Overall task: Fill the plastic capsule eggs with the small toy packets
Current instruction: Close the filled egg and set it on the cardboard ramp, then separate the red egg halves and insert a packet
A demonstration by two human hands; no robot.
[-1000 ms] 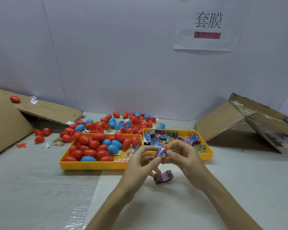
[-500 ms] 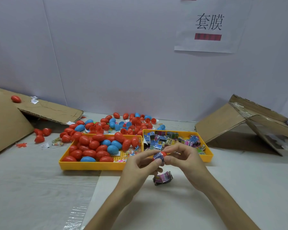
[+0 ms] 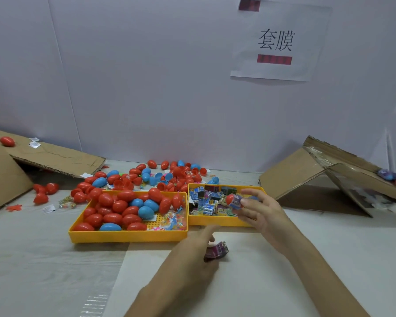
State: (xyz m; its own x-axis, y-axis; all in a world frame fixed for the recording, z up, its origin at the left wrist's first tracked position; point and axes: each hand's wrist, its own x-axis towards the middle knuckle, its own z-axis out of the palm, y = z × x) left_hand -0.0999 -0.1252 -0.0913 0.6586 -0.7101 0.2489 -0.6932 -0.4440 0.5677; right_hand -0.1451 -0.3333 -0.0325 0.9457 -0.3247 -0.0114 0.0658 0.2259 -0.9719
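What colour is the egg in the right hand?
The egg is red, with a blue printed wrap around it; head view.

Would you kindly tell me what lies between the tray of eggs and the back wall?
In the head view, a loose heap of red and blue eggs lies on the table between the tray of eggs and the wall.

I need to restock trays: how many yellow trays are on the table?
2. The left tray holds red and blue eggs. The right tray, beside it, holds toy packets and is partly behind the right hand. No others appear hidden.
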